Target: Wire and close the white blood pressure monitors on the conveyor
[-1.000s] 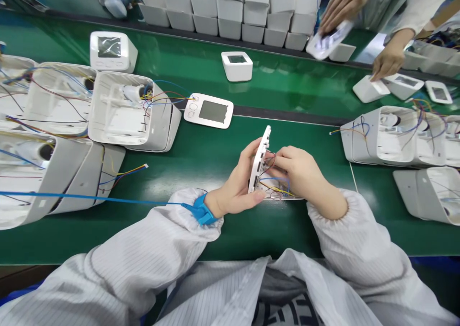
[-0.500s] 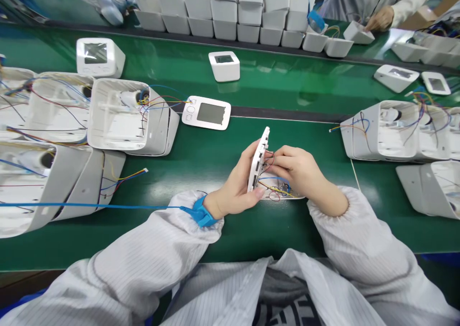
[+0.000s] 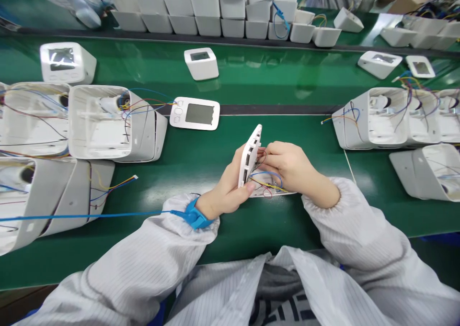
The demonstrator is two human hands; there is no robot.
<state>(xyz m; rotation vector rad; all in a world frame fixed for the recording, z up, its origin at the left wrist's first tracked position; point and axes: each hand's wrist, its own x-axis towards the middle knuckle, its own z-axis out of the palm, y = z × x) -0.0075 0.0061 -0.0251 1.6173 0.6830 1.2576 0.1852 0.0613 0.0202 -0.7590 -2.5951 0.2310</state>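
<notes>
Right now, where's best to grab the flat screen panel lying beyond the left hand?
I'd pinch the screen panel by its long edges near the right end, coming from the right: it lies flat, and wires meet its left end.

Striped white sleeves (image 3: 143, 254), blue wristband (image 3: 197, 216)

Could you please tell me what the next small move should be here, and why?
Perhaps the right hand should tuck the wires into the base: they loop up between it and the panel, which the left hand holds tilted, so bringing the two together as they are might pinch them.
</notes>
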